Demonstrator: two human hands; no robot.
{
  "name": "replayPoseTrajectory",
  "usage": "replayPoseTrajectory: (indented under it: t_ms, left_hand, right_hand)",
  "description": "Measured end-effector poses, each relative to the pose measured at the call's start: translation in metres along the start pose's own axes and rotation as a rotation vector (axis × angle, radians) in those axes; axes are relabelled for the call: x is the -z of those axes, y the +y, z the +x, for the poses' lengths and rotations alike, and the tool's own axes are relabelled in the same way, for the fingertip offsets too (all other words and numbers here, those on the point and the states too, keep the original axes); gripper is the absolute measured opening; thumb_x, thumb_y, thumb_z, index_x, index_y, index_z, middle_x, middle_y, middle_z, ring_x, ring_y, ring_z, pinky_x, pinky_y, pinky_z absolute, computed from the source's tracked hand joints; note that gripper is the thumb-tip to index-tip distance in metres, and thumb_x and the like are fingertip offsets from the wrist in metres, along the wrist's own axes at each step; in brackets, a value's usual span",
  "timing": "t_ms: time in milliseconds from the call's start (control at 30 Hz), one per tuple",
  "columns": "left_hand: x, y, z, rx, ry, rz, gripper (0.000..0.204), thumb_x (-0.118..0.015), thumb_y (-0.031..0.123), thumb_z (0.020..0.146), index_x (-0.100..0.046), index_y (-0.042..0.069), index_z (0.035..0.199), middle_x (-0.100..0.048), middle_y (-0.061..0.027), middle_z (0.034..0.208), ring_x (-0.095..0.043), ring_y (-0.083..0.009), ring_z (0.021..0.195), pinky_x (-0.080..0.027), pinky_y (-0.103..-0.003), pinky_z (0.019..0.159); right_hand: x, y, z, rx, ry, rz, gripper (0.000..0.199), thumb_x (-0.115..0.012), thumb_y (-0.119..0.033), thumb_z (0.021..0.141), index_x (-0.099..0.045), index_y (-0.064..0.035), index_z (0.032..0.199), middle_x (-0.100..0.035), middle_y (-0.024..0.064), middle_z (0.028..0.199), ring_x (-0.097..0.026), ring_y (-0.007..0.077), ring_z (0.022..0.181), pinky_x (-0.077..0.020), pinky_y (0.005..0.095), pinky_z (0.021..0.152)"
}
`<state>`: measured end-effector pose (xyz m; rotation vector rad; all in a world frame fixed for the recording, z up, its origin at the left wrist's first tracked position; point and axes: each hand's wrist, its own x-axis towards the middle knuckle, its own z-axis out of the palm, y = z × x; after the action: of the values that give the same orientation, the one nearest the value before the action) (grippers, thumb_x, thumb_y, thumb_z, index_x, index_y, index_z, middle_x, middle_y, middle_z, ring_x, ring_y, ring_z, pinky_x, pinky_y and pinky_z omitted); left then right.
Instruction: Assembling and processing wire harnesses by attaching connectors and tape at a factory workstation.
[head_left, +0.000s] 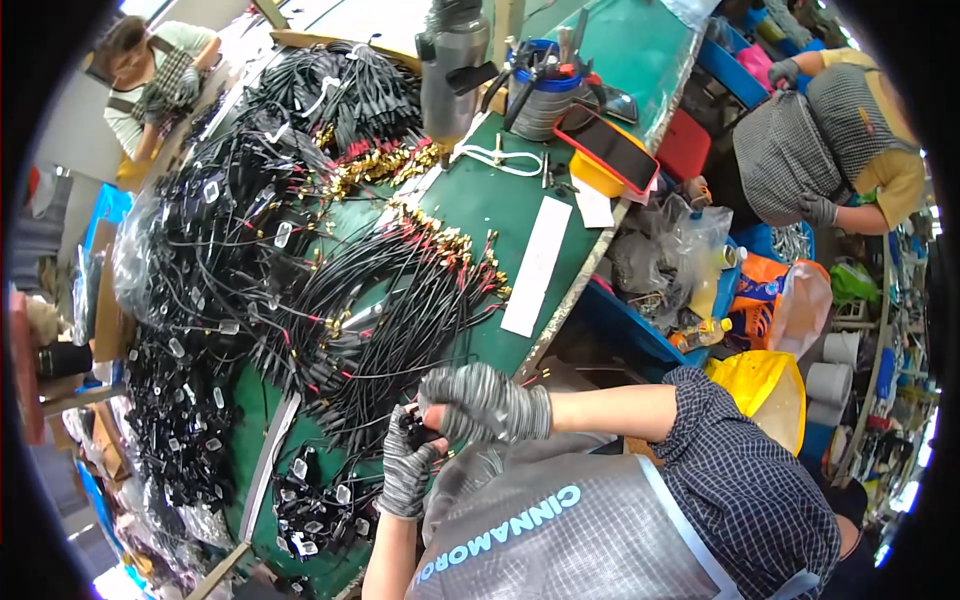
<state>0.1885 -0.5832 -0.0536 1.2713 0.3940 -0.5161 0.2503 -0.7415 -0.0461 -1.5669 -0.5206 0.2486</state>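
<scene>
My hands, in grey striped fingerless gloves, meet at the table's near edge. My left hand [405,472] is closed around a small black cable part [415,432], its exact kind partly hidden by the fingers. Curled just above it, my right hand [485,402] has its fingers pressed together at the same spot; what it pinches does not show. Beyond the hands lies a fanned bundle of black cables [385,335] with gold and red tips. To the left, close by, rests a small heap of black connectors with transparent caps [322,505].
A larger cable bundle [335,100] and a long connector pile [180,420] cover the green table [500,190] at left. A white strip [537,265], red-framed phone [607,148], tool bucket [542,95] and bottle [452,80] stand rightward. Co-workers sit far left and right.
</scene>
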Motion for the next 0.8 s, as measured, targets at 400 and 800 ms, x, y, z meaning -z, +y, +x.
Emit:
replayPoseTrajectory:
  t_ms: [400, 800]
  left_hand:
    - [0.007, 0.005, 0.016, 0.063, -0.030, -0.028, 0.054, -0.059, -0.004, 0.061, -0.041, 0.006, 0.111, -0.051, -0.0017, 0.094, -0.050, -0.0110, 0.080, -0.043, -0.023, 0.071]
    - [0.005, 0.000, 0.013, -0.033, 0.013, -0.041, 0.053, -0.058, -0.006, 0.061, -0.042, 0.006, 0.111, -0.051, -0.0030, 0.093, -0.049, -0.0117, 0.084, -0.043, -0.024, 0.074]
  right_hand:
    - [0.020, -0.008, 0.002, 0.050, 0.025, 0.004, 0.029, -0.046, -0.030, 0.084, -0.053, -0.0031, 0.074, -0.051, 0.0097, 0.065, -0.051, 0.0274, 0.057, -0.0396, 0.0322, 0.050]
    - [0.018, -0.022, 0.008, 0.055, 0.054, 0.023, 0.032, -0.049, -0.031, 0.082, -0.049, -0.0038, 0.065, -0.047, 0.0115, 0.058, -0.050, 0.0290, 0.052, -0.0373, 0.0353, 0.046]
